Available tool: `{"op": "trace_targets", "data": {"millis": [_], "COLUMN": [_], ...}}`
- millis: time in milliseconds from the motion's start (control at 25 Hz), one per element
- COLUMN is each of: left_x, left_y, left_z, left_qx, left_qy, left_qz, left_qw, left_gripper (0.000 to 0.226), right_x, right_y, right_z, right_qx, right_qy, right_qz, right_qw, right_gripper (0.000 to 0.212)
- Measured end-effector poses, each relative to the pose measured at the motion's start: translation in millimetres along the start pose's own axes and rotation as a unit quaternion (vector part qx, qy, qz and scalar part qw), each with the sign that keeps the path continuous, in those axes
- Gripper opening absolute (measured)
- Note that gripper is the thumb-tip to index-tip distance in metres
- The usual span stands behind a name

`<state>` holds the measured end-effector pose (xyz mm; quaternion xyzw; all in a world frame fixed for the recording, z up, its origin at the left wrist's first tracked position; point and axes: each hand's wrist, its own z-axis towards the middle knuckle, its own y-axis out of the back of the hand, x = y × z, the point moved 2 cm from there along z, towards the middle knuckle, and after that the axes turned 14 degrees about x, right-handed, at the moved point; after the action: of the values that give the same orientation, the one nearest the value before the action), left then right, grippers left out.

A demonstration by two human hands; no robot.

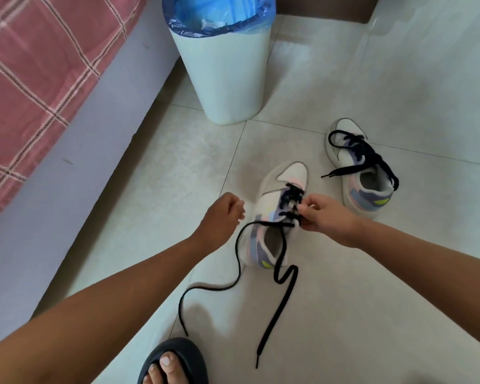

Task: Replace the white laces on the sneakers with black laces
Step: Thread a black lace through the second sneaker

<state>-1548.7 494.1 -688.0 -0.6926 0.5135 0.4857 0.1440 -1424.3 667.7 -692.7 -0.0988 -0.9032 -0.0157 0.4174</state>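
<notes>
Beside a white bin (227, 76) and second sneaker (360, 173), the right hand (327, 214) pinches the near sneaker's (274, 217) black lace (277, 300); the left hand (219, 214) hovers loosely curled, empty.

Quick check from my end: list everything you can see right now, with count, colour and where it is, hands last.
sneakers: 2, white with pastel panels; near sneaker centre floor between the hands, far sneaker to its right.
black laces: 2; near lace threaded through the near sneaker, both ends trailing on the floor; far lace loose on the far sneaker.
bin: 1, white with blue liner, top centre, something white inside.
bed: 1, pink checked cover, left.
floor: pale tiles.
slipper: 1, dark, bottom centre, on a foot.
left hand: left of the near sneaker, fingers loosely curled, seems to hold nothing.
right hand: pinches at the near sneaker's eyelets.
</notes>
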Motion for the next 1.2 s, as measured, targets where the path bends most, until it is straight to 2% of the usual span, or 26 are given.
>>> {"op": "trace_targets", "data": {"millis": [80, 240, 360, 440, 560, 640, 760, 880, 920, 960, 1000, 1040, 1120, 1200], "left_x": [0.0, -22.3, -36.9, -44.0, -46.6, -45.0, -45.0, -44.3, -40.9, -34.4, -26.9, -20.0, -7.6, -2.0], "left_y": [-1.5, -16.7, -24.8, -29.7, -31.9, -35.3, -42.9, -42.5, -41.0, -38.7, -36.6, -35.7, -40.3, -47.5], "left_z": [-2.0, 10.5, 31.7, 38.6, 38.3, 33.0, 27.6, 20.7, 16.1, 10.8, 3.9, -3.2, -12.8, -11.7], "left_qx": [0.035, 0.142, 0.13, 0.143, 0.116, 0.094, 0.115, 0.127, 0.118, 0.102, 0.08, 0.057, 0.017, -0.006], "left_qy": [0.021, 0.102, 0.085, 0.085, 0.123, 0.137, 0.099, 0.028, 0.005, -0.018, -0.032, -0.04, -0.047, -0.032], "left_qz": [0.023, 0.118, 0.289, 0.372, 0.401, 0.423, 0.463, 0.431, 0.406, 0.374, 0.332, 0.286, 0.211, 0.167], "left_qw": [0.999, 0.978, 0.945, 0.913, 0.9, 0.891, 0.873, 0.893, 0.906, 0.922, 0.939, 0.956, 0.976, 0.985], "left_gripper": [0.017, 0.033, 0.034, 0.032, 0.029, 0.028, 0.025, 0.024, 0.023, 0.02, 0.015, 0.015, 0.024, 0.029], "right_x": [0.5, 6.9, 12.8, 18.2, 24.9, 26.9, 27.5, 29.3, 28.1, 24.8, 19.3, 13.7, -0.9, -11.5], "right_y": [7.0, -3.5, -16.8, -22.3, -25.6, -25.2, -27.7, -30.6, -28.2, -24.8, -21.9, -20.9, -20.9, -22.6], "right_z": [-1.7, 6.4, 11.5, 12.6, 14.3, 14.6, 16.1, 16.1, 15.5, 13.6, 10.2, 5.2, -1.6, -2.0], "right_qx": [-0.003, -0.026, -0.007, 0.006, 0.017, 0.013, 0.007, 0.022, 0.037, 0.059, 0.079, 0.091, 0.08, 0.052], "right_qy": [0.001, -0.005, -0.008, -0.016, -0.032, -0.032, -0.044, -0.071, -0.072, -0.064, -0.05, -0.033, -0.009, -0.02], "right_qz": [-0.086, -0.147, -0.207, -0.267, -0.358, -0.366, -0.37, -0.436, -0.404, -0.309, -0.17, -0.028, 0.179, 0.238], "right_qw": [0.996, 0.989, 0.978, 0.963, 0.933, 0.93, 0.928, 0.897, 0.911, 0.947, 0.981, 0.995, 0.981, 0.97], "right_gripper": [0.018, 0.02, 0.018, 0.027, 0.036, 0.037, 0.037, 0.035, 0.034, 0.031, 0.027, 0.024, 0.021, 0.02]}}
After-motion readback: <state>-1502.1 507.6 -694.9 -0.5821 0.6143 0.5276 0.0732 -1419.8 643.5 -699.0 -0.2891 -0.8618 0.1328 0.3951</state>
